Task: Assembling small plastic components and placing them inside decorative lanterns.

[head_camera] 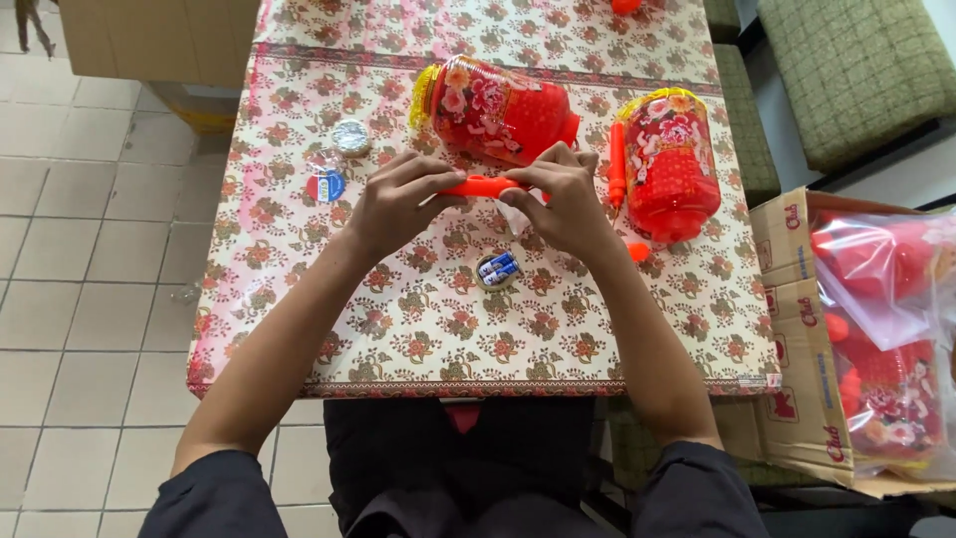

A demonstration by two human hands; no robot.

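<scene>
Orange lantern handle stick, held over the floral tablecloth [299, 299] between two hands.

Left hand [398, 204] and right hand [568, 204] each pinch one end of the orange stick [481, 185]. Judged mid-assembly: two red lanterns lie on the table, lantern one [498, 108], lantern two [669, 164], the latter with a stick beside it. Batteries [498, 267] lie loose in a ring of tape, seemingly not yet fitted. More bagged lanterns [886, 329] wait in a carton.

free: near table [398, 339] edge | blocked: 2 red lanterns [503, 110] ahead (lying down), battery dish [497, 269] between wrists
</scene>
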